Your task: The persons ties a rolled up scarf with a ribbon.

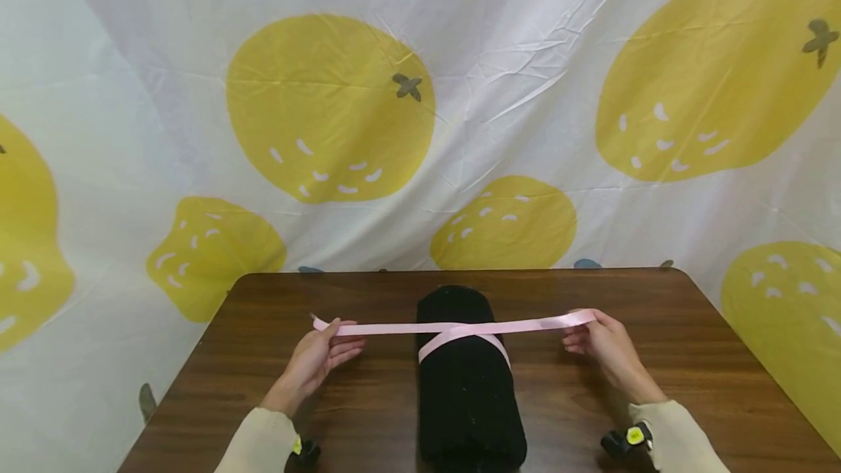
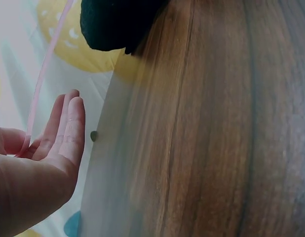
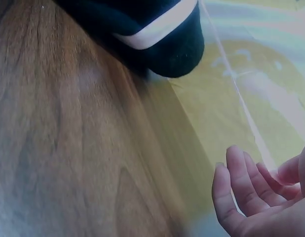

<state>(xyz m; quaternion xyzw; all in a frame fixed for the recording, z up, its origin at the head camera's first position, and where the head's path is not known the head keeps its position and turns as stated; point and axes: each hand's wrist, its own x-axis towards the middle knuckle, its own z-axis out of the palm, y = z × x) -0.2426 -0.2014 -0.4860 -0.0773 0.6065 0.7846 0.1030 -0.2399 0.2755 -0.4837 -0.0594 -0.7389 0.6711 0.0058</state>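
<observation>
A black rolled cloth (image 1: 468,378) lies lengthwise on the dark wooden table (image 1: 368,414). A pink ribbon (image 1: 453,328) wraps around it and crosses on top, its two ends stretched out level to either side. My left hand (image 1: 322,356) pinches the left end, and the other fingers stay straight in the left wrist view, where the ribbon (image 2: 40,84) runs up toward the roll (image 2: 115,22). My right hand (image 1: 601,341) pinches the right end. The right wrist view shows the ribbon (image 3: 241,106) and the banded roll (image 3: 157,29).
A white cloth printed with yellow fruit shapes (image 1: 331,104) hangs behind and around the table. The table's far edge (image 1: 460,272) lies just past the roll. Small dark devices (image 1: 627,440) sit at both wrists.
</observation>
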